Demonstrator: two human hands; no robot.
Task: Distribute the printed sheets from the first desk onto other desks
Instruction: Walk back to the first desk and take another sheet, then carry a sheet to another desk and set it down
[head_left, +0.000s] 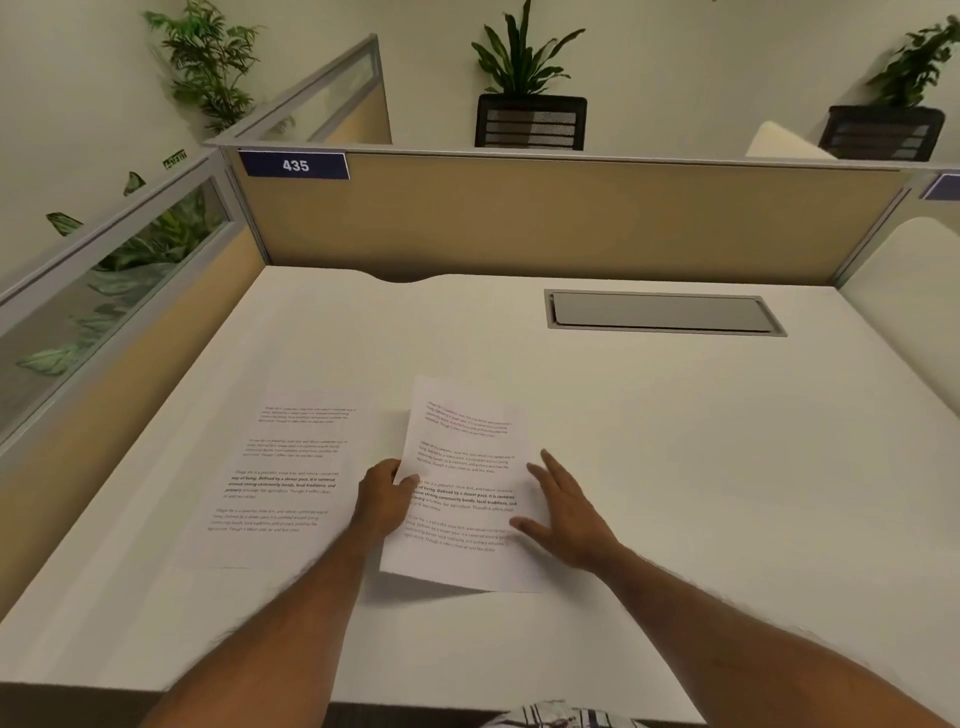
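Note:
One printed sheet (283, 478) lies flat on the white desk (675, 467), left of centre. A second printed sheet, or a thin stack, (462, 447) is held tilted a little above the desk, casting a shadow under its near edge. My left hand (382, 501) pinches its left edge, thumb on top. My right hand (563, 512) rests flat and open against the sheet's right edge, fingers spread. I cannot tell how many sheets are in the held paper.
Tan cubicle partitions with a blue "435" label (295, 165) close the back and left sides. A grey cable-tray lid (662, 312) is set into the desk at the back right. Potted plants (530, 98) stand on the partition top. The neighbouring desk's edge (914, 291) shows at right.

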